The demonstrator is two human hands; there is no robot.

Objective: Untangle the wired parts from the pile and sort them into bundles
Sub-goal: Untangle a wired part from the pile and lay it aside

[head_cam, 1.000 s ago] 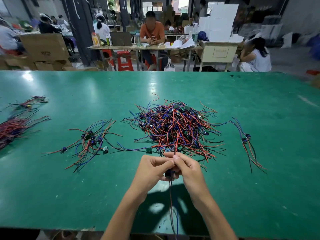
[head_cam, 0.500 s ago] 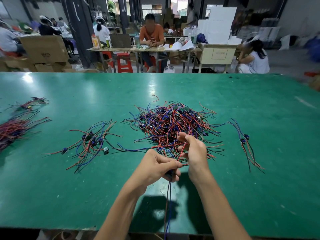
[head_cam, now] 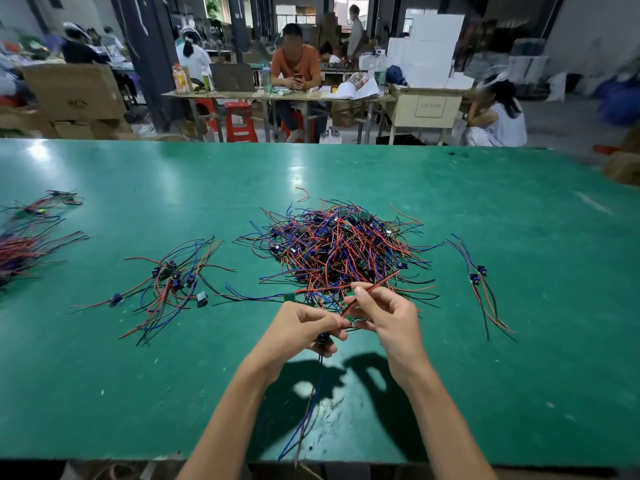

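Wide green table (head_cam: 485,209), and bare surface stretches out to its far and right edges. The tangled pile (head_cam: 341,249) sits mid-table. Left hand (head_cam: 299,329) is clenched around a dark wired part (head_cam: 323,339), its blue and black leads trailing off the near edge. Right hand (head_cam: 388,315) pinches a red wire (head_cam: 375,286) at the pile's near rim. Three sorted groups: left bundle (head_cam: 171,282), a small right bundle (head_cam: 479,282), and one at the far-left edge (head_cam: 20,251).
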